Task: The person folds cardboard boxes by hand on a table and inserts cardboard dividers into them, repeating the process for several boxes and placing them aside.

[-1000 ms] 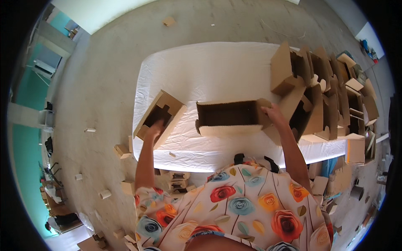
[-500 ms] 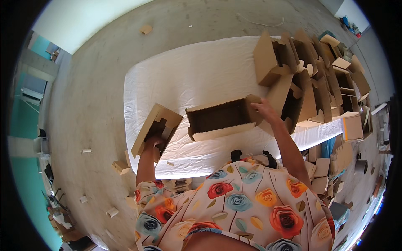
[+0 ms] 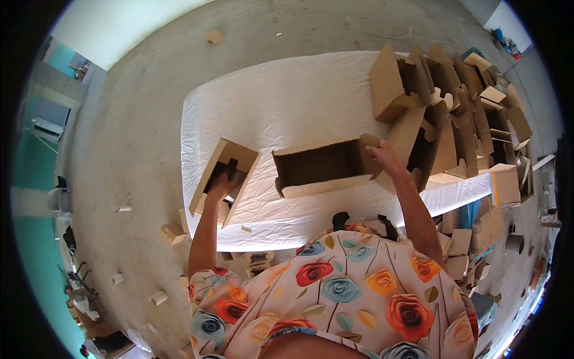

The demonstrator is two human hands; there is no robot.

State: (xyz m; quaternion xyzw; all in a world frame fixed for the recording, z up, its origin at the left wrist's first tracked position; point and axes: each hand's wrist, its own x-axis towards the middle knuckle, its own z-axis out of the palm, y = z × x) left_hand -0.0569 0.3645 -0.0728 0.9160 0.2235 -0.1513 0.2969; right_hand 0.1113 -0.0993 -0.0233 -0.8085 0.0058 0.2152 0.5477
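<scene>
Cardboard box [image 3: 244, 184], open-topped, lies slantwise at the left of the white-covered surface [image 3: 281, 102]. My left hand [image 3: 221, 184] is inside it, reaching a little closer to the far end than half a second ago, so I judge the work is within. Shadow hides its grip; I cannot tell whether it is closed. My right hand [image 3: 387, 158] stays clamped on the right end of a second open box [image 3: 323, 166], its inside dark. Stacked boxes [image 3: 457, 119] at the right overlap, partly hidden.
</scene>
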